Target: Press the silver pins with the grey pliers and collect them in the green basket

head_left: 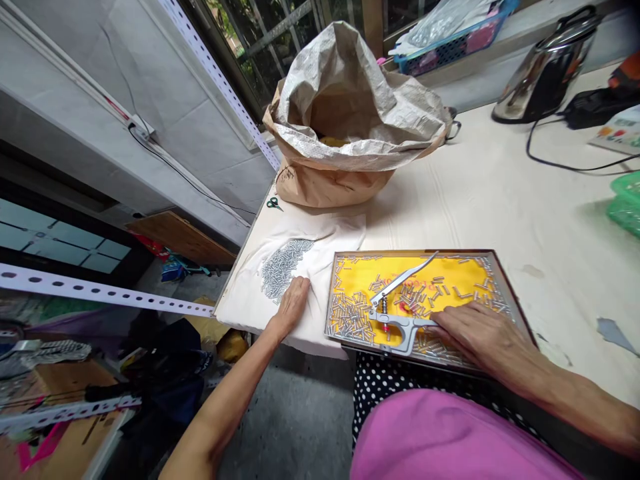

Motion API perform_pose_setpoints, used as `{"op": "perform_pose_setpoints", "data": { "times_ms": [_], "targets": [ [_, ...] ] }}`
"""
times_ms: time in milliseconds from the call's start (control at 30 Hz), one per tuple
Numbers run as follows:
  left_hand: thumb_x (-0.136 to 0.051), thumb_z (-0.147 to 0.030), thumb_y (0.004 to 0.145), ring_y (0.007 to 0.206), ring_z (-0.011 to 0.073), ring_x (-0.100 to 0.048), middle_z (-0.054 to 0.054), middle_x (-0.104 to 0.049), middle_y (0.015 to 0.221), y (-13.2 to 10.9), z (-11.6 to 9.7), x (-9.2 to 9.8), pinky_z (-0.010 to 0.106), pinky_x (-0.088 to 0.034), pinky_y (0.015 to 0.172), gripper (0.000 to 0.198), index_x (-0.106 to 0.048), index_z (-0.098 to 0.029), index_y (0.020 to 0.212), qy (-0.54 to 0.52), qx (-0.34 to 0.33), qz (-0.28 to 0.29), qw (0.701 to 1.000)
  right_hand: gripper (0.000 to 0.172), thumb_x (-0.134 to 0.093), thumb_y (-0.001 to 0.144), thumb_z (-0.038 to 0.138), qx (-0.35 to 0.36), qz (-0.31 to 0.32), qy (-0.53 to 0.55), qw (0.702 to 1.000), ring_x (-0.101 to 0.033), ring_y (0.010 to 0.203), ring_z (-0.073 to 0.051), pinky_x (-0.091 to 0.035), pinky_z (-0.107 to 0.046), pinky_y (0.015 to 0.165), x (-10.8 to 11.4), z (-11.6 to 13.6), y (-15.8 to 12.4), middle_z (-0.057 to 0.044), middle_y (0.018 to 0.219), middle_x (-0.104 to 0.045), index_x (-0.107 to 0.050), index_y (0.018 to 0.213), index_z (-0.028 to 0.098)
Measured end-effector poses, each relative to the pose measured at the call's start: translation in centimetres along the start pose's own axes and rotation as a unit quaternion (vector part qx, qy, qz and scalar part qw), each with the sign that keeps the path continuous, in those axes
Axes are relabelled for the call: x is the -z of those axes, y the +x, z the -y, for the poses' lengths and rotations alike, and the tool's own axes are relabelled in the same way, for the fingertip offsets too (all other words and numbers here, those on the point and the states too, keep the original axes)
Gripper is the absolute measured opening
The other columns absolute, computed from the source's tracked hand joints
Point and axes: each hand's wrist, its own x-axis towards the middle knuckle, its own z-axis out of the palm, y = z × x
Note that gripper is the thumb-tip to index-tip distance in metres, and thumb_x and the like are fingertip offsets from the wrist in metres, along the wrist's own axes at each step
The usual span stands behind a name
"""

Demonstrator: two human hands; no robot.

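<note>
My left hand (293, 301) rests on the white cloth, its fingers drawn together beside the right edge of a pile of small silvery metal pins (284, 268). Whatever may be between those fingertips is hidden. Over the front of a shallow box (515, 303), my right hand (477, 330) is closed at the right end of a grey metal hand tool (407, 328). This tool has a long slim lever slanting up to the right and a small red part near its pivot. Loose pins lie about the box's yellow bottom, thickest at the left.
Behind the cloth stands a large open woven sack (340, 180), with small dark-handled scissors (274, 203) to its left. A kettle (547, 67) with a black cord, a blue basket (450, 50) and a green plastic item (625, 200) are farther right. A perforated white rail (105, 290) runs at left.
</note>
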Motion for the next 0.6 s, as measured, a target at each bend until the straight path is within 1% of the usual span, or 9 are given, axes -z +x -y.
{"op": "perform_pose_setpoints", "data": {
  "times_ms": [100, 167, 233, 300, 367, 433, 533, 600],
  "targets": [
    [-0.034, -0.003, 0.090, 0.096, 0.0250, -0.052, 0.012, -0.058, 0.101, 0.08, -0.69, -0.04, 0.036, -0.043, 0.085, 0.025, -0.052, -0.019, 0.094, 0.021, 0.020, 0.012, 1.000, 0.017, -0.047, 0.099, 0.026, -0.003, 0.005, 0.000, 1.000, -0.051, 0.067, -0.015, -0.032, -0.030, 0.072, -0.13, 0.04, -0.08, 0.002, 0.073, -0.057, -0.053, 0.084, 0.022],
    [-0.033, -0.002, 0.089, 0.096, 0.0254, -0.054, 0.013, -0.059, 0.101, 0.21, -0.93, -0.03, 0.036, -0.044, 0.083, 0.025, -0.052, -0.019, 0.093, 0.018, 0.034, 0.009, 0.999, 0.017, -0.047, 0.100, 0.027, -0.003, 0.007, 0.003, 1.000, -0.050, 0.067, -0.015, -0.032, -0.030, 0.072, -0.13, 0.21, -0.10, 0.002, 0.073, -0.056, -0.052, 0.085, 0.022],
    [-0.034, -0.004, 0.090, 0.093, 0.0248, -0.055, 0.012, -0.060, 0.098, 0.34, -0.98, 0.00, 0.036, -0.045, 0.082, 0.023, -0.052, -0.019, 0.091, -0.011, 0.050, -0.012, 0.999, 0.017, -0.046, 0.100, 0.028, -0.003, 0.004, 0.007, 1.000, -0.050, 0.066, -0.015, -0.032, -0.030, 0.072, -0.07, 0.46, -0.09, 0.002, 0.072, -0.055, -0.051, 0.084, 0.022],
    [-0.036, -0.010, 0.093, 0.088, 0.0234, -0.057, 0.011, -0.062, 0.094, 0.45, -0.92, -0.01, 0.035, -0.046, 0.080, 0.019, -0.053, -0.018, 0.091, -0.066, 0.077, -0.045, 0.994, 0.019, -0.046, 0.100, 0.029, -0.003, -0.001, 0.009, 1.000, -0.049, 0.065, -0.014, -0.032, -0.029, 0.070, 0.02, 0.67, -0.06, 0.002, 0.072, -0.054, -0.051, 0.083, 0.022],
    [-0.039, -0.014, 0.094, 0.084, 0.0220, -0.060, 0.009, -0.064, 0.090, 0.53, -0.81, -0.09, 0.034, -0.047, 0.079, 0.017, -0.055, -0.018, 0.092, -0.123, 0.104, -0.067, 0.985, 0.021, -0.046, 0.100, 0.030, -0.003, -0.006, 0.009, 1.000, -0.049, 0.064, -0.014, -0.032, -0.029, 0.069, 0.09, 0.77, -0.06, 0.003, 0.071, -0.053, -0.050, 0.081, 0.022],
    [-0.043, -0.014, 0.092, 0.084, 0.0216, -0.062, 0.008, -0.066, 0.089, 0.58, -0.69, -0.21, 0.034, -0.048, 0.079, 0.017, -0.059, -0.017, 0.094, -0.156, 0.113, -0.069, 0.979, 0.023, -0.047, 0.100, 0.031, 0.001, -0.012, 0.007, 1.000, -0.048, 0.063, -0.015, -0.031, -0.029, 0.068, 0.11, 0.73, -0.13, 0.003, 0.069, -0.053, -0.050, 0.079, 0.022],
    [-0.044, -0.012, 0.090, 0.090, 0.0224, -0.063, 0.009, -0.068, 0.093, 0.65, -0.58, -0.32, 0.035, -0.048, 0.083, 0.020, -0.063, -0.016, 0.096, -0.158, 0.112, -0.066, 0.979, 0.022, -0.047, 0.100, 0.032, 0.000, -0.015, 0.004, 1.000, -0.049, 0.064, -0.015, -0.032, -0.030, 0.067, 0.08, 0.54, -0.36, 0.002, 0.070, -0.054, -0.052, 0.082, 0.022],
    [-0.044, -0.013, 0.091, 0.089, 0.0226, -0.063, 0.010, -0.069, 0.092, 0.73, -0.69, -0.33, 0.035, -0.048, 0.083, 0.021, -0.065, -0.015, 0.095, -0.157, 0.115, -0.068, 0.978, 0.021, -0.046, 0.100, 0.032, -0.004, -0.011, 0.008, 1.000, -0.050, 0.065, -0.015, -0.032, -0.030, 0.068, 0.07, 0.44, -0.55, 0.002, 0.071, -0.055, -0.054, 0.083, 0.022]
  ]
}}
